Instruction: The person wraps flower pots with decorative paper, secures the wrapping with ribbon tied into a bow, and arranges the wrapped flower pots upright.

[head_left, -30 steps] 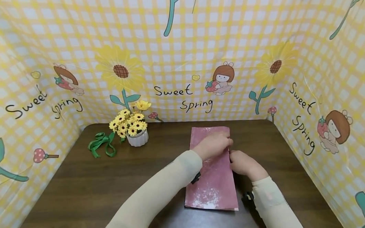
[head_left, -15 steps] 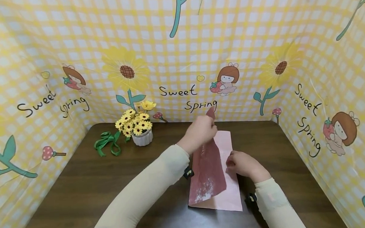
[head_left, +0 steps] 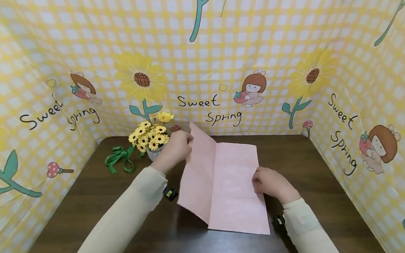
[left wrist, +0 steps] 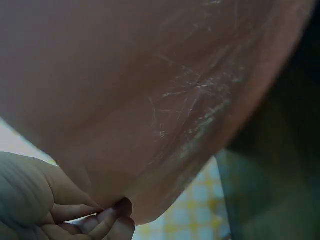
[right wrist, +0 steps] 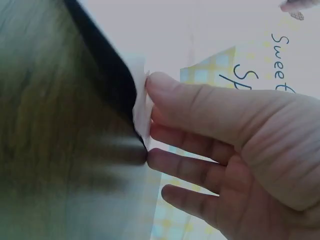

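A sheet of pink paper (head_left: 238, 193) lies on the table, creased down the middle, its pale inner side up. Its left half stands raised at a slant. My left hand (head_left: 175, 147) pinches the outer edge of that half near the far corner. The left wrist view has the darker, white-marked outer face of the paper (left wrist: 125, 100), with thumb and fingertips closed on its edge. At the right edge, my right hand (head_left: 273, 184) holds the flat half, the paper edge (right wrist: 142, 105) between thumb and fingers in the right wrist view.
Behind my left hand stands a white pot (head_left: 152, 155) of yellow flowers (head_left: 148, 135). A green ribbon (head_left: 119, 158) lies to its left on the dark wooden table (head_left: 89, 201). Yellow checked cloth (head_left: 185, 66) encloses the back and both sides.
My left hand has lifted the top half of the folded paper and swung it leftward, exposing the pale inside. My right hand has stayed at the right edge. The head view shifted slightly.
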